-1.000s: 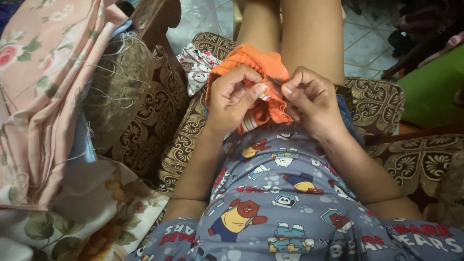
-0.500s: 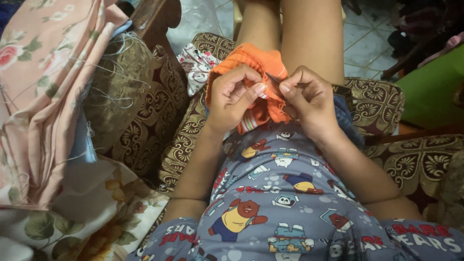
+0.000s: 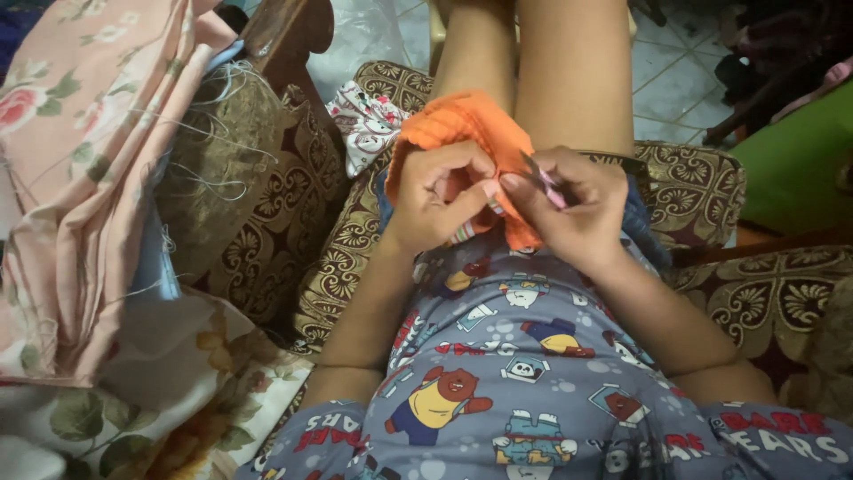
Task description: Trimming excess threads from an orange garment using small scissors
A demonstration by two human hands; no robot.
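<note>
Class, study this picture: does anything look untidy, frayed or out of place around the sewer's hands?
Yes. Loose white threads straggle over the brown patterned cushion on the left, beside heaped floral fabric. The orange cloth pinched by the left hand and right hand is bunched, not flat.

Dim, soft indoor light, slightly blurry

Both forearms reached forward over the lap, the left hand curled with thumb and fingers pinched, the right hand pinched close beside it, fingertips nearly meeting.
</note>
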